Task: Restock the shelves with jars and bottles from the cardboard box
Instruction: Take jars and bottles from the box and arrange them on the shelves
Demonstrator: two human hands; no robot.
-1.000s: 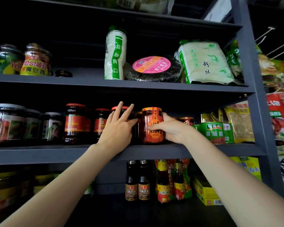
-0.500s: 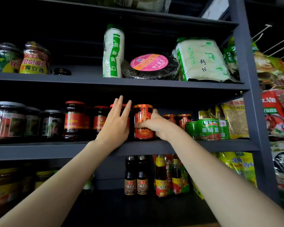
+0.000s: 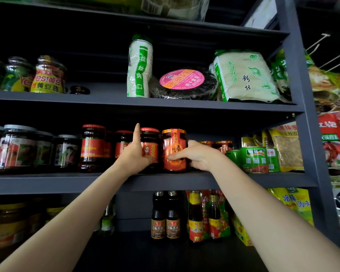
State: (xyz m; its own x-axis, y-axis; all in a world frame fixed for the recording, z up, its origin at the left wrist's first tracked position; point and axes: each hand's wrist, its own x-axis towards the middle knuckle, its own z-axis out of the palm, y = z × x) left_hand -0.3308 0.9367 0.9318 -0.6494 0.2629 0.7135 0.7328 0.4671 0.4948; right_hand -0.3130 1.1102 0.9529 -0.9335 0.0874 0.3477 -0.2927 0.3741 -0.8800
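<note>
Right hand grips the orange jar at mid-frame on the shelf; left hand holds the dark jar beside it, one finger pointing up.

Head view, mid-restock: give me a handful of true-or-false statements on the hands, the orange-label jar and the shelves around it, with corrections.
1. The right hand grips the orange-label jar. True.
2. That jar stands on the middle shelf. True.
3. The left hand hangs free of every jar. False: it holds the red-lidded jar beside the orange-label one, index finger pointing up.
4. Green cans stand left of the orange-label jar. False: they stand to its right.
5. Dark bottles stand on the shelf below. True.
6. The pink-labelled round pack lies on the bottom shelf. False: it lies on the shelf above the jars.
</note>
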